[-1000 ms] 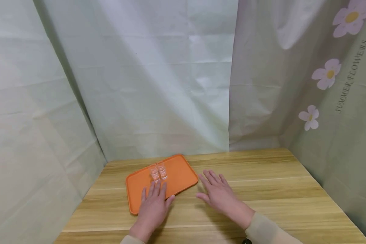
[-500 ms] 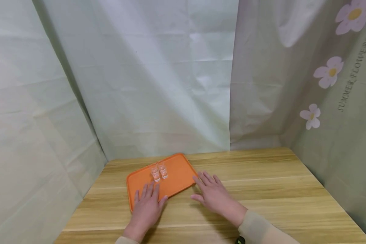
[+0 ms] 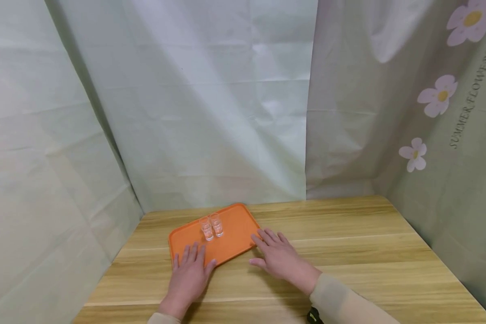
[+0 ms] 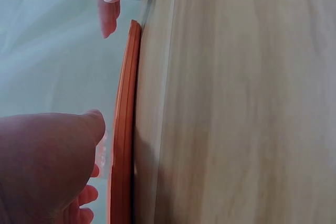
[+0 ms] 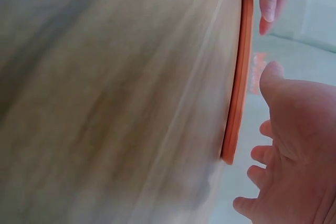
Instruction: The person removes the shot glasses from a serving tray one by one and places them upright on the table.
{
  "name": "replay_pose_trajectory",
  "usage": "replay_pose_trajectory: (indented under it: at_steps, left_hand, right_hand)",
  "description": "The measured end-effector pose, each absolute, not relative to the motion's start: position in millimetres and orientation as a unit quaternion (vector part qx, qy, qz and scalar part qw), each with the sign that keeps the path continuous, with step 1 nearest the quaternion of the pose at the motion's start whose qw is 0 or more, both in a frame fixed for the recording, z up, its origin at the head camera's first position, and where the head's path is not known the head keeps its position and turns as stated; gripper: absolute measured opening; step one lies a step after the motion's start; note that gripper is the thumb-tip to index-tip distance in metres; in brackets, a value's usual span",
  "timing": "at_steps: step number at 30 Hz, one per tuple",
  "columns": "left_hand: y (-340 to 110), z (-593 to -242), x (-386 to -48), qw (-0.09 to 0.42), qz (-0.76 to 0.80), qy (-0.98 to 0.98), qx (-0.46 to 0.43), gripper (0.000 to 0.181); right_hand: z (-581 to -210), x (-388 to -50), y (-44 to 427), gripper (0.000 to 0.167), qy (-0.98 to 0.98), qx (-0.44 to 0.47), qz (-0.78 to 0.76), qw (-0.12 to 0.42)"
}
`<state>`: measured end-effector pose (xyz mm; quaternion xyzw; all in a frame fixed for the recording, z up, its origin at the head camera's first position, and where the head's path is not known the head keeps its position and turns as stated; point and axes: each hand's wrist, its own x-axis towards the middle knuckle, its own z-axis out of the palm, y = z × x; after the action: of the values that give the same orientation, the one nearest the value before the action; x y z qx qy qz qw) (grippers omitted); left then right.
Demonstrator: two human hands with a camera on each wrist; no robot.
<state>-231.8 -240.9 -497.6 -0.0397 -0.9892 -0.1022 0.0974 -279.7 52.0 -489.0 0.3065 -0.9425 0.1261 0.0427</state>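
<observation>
An orange tray lies turned at an angle on the wooden table, with two small clear glasses upright and side by side on it. My left hand, fingers spread and fairly straight, is over the tray's near left part. At the tray's right corner is my right hand, its fingers extended and holding nothing. In the left wrist view the left hand is above the tray's rim. The right wrist view shows the right hand beside the rim; contact is unclear.
The wooden table extends to the right of the tray. Pale curtains hang behind it and on both sides, the right one printed with flowers and lettering. A dark object shows at the right sleeve.
Both hands have moved a little to the left, the left hand from the tray's near edge toward its left corner, the right hand closer over the right corner. The glasses remain on the tray.
</observation>
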Motion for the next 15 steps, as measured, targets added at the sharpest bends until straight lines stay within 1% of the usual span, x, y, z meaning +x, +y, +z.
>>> replay_pose_trajectory:
  at_steps: [8,15]
  left_hand:
    - [-251.8,-494.8,-232.5,0.071,-0.099,-0.992,-0.021,0.066]
    - [-261.4,-498.1,-233.8,0.063,-0.099,-0.993,-0.007,0.067]
  right_hand:
    - [-488.7,-283.9,47.1,0.075,-0.939,0.317,0.129,0.031]
    - [-490.1,-286.2,43.5,0.076,-0.941,0.314,0.125,0.019]
